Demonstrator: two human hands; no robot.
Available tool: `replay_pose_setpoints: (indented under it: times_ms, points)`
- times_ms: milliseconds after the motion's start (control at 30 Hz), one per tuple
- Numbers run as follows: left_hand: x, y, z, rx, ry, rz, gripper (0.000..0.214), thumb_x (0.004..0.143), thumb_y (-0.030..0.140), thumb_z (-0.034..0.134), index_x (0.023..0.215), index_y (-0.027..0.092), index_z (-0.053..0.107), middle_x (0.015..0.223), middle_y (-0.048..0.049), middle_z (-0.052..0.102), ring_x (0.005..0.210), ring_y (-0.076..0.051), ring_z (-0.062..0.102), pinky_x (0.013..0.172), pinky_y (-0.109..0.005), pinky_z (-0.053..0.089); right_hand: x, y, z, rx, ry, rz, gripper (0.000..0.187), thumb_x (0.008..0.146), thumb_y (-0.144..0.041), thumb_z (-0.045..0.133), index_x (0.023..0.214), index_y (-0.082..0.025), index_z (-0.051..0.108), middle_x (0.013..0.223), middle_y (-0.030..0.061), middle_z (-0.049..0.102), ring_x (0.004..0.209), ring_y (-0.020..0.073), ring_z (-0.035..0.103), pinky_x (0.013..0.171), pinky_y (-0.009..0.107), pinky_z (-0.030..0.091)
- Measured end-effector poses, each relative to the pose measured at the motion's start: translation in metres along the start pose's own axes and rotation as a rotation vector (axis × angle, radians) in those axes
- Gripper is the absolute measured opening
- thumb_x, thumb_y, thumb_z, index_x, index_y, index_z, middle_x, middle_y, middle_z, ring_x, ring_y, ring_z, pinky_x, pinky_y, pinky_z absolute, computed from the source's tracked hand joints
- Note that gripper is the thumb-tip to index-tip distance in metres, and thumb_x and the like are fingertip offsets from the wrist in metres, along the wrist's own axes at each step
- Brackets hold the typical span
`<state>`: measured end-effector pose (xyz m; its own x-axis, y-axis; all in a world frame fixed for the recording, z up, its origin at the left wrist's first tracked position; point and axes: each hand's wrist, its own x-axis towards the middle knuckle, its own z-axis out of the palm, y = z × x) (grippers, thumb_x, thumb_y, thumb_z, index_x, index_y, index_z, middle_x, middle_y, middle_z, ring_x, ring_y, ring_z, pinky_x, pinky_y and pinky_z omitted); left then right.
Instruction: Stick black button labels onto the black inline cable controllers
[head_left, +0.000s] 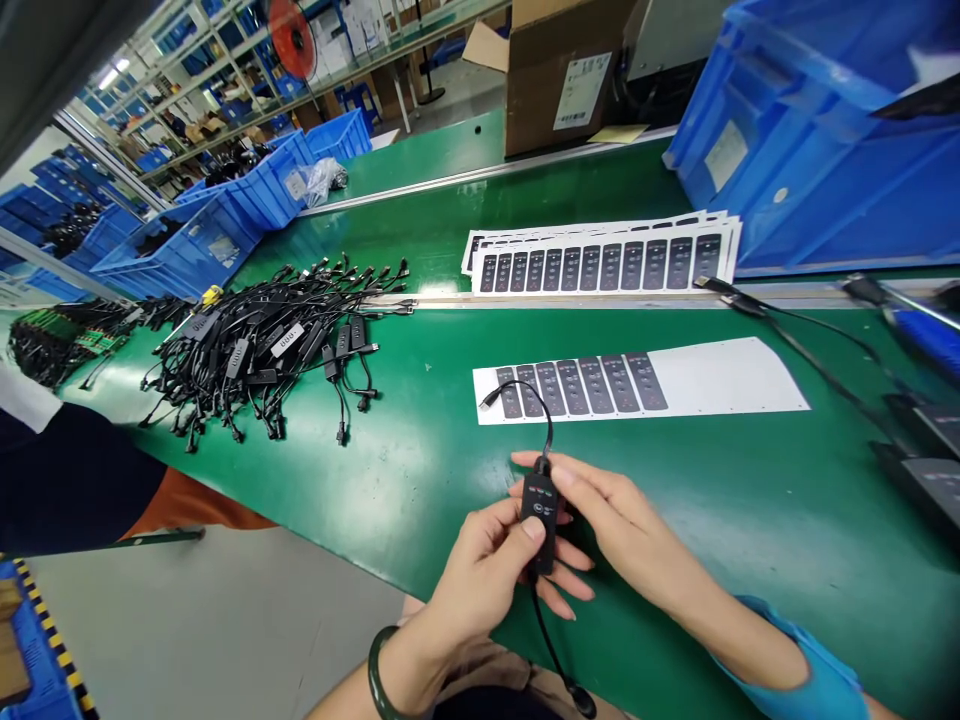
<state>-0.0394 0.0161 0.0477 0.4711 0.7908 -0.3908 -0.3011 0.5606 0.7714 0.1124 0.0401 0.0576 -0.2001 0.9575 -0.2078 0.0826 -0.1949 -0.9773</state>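
A black inline cable controller [539,530] with small coloured marks on its face is held between both hands, near the table's front edge. My left hand [491,560] grips its lower part, thumb pressed on the face. At its top end, my right hand [607,510] has thumb and fingers closed on the upper edge. One cable [550,430] curves up and ends in a plug over the sticker sheet; another cable [550,635] hangs down towards my lap. Just beyond lies the sticker sheet [727,380], with several dark labels left of its bare white part.
Several more sticker sheets [600,265] lie stacked farther back. A heap of black cabled controllers [277,340] covers the table's left. Blue crates [825,150] and a cardboard box [555,80] stand behind. More controllers [930,460] lie at right. Someone's dark sleeve [82,470] shows at left.
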Motion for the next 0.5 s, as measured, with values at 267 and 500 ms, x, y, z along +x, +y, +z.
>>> replay_pose_setpoints:
  times_ms: [267,500]
  points:
    - [-0.001,-0.003,-0.002,0.132,0.008,0.065,0.046,0.087,0.052,0.059,0.107,0.01,0.06,0.071,-0.0053,0.066,0.06,-0.016,0.069,0.053,-0.022,0.056,-0.003,0.004,0.008,-0.152,-0.035,-0.036,0.046,0.087,-0.037,0.05,0.123,-0.01,0.059,0.08,0.0073,0.071,0.044,0.0125,0.055,0.041,0.025,0.046]
    - [0.009,0.055,-0.01,1.18,-0.158,0.337,0.048,0.096,0.05,0.041,0.129,0.02,0.058,0.134,-0.0133,0.059,0.126,-0.03,0.052,0.105,-0.047,0.044,-0.027,-0.045,-0.044,-0.199,0.121,-0.149,0.045,0.092,-0.045,0.048,0.129,-0.021,0.054,0.081,0.0038,0.071,0.078,0.0208,0.067,0.074,0.033,0.053]
